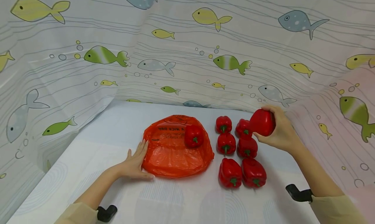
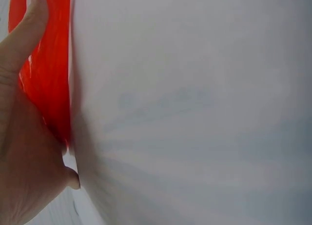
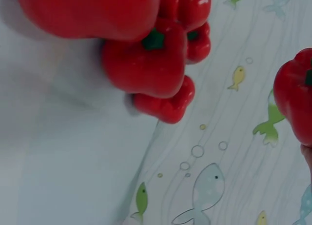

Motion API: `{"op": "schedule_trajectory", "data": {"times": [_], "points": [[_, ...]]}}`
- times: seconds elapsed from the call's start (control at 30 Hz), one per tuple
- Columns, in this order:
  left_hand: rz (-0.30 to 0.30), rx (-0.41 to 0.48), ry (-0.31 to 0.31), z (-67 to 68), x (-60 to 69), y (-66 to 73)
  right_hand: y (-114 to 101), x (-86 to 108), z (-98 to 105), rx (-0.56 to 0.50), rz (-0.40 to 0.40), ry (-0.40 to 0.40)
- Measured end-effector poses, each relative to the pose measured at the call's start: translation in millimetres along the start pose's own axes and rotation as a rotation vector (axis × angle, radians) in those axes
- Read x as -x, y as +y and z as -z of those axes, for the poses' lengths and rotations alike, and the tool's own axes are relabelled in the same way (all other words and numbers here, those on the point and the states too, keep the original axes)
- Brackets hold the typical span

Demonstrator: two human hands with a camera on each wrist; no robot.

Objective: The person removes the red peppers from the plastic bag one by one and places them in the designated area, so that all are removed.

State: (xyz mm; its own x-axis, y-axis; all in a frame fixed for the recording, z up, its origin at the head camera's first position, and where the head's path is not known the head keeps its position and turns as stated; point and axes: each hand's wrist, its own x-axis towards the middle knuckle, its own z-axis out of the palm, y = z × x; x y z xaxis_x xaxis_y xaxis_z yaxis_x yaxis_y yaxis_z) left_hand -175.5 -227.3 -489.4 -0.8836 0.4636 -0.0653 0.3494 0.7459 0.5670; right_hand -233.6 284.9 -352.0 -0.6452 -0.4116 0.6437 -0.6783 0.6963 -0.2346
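My right hand [image 1: 278, 130] grips a red bell pepper [image 1: 261, 122] in the air, thumb and fingers around it. In the right wrist view that bell pepper [image 3: 292, 95] shows at the right edge, with only a bit of a finger visible. My left hand [image 1: 134, 162] lies with fingers spread against the left edge of an orange-red plastic bag [image 1: 167, 157], which rests on the table with its mouth facing up. Inside the bag, toward its right side, sits another red bell pepper [image 1: 193, 136]. The left wrist view shows the hand [image 2: 29, 161] beside the bag [image 2: 56, 88].
Several red bell peppers stand in two columns right of the bag, among them a near-left one [image 1: 230, 172] and a near-right one [image 1: 253, 172]. A pale patterned cloth [image 1: 190, 204] covers the table. A fish-print curtain [image 1: 187, 68] encloses the back and sides.
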Motion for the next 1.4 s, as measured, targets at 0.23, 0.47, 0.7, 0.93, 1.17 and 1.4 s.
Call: {"op": "schedule_trajectory", "data": {"times": [0.23, 0.47, 0.7, 0.93, 1.17, 1.4], "points": [[-0.003, -0.006, 0.0, 0.9, 0.7, -0.6, 17.4, 12.0, -2.8, 0.012, -0.087, -0.004], [-0.004, 0.003, 0.005, 1.5, 0.8, 0.9, 39.6, 28.4, -9.5, -0.009, -0.222, -0.078], [-0.003, 0.007, 0.005, 2.0, 1.2, 2.2, 69.2, 51.0, -19.9, -0.024, -0.384, -0.215], [-0.007, 0.01, 0.006, 3.0, 1.5, 2.1, 84.3, 63.7, -32.1, 0.02, -0.425, -0.377], [-0.004, 0.014, 0.006, 4.7, 1.5, 3.8, 88.9, 68.2, -42.4, 0.061, -0.37, -0.444], [0.003, 0.007, 0.007, 4.2, 0.7, 3.1, 91.3, 68.8, -47.6, 0.064, -0.326, -0.511]]}}
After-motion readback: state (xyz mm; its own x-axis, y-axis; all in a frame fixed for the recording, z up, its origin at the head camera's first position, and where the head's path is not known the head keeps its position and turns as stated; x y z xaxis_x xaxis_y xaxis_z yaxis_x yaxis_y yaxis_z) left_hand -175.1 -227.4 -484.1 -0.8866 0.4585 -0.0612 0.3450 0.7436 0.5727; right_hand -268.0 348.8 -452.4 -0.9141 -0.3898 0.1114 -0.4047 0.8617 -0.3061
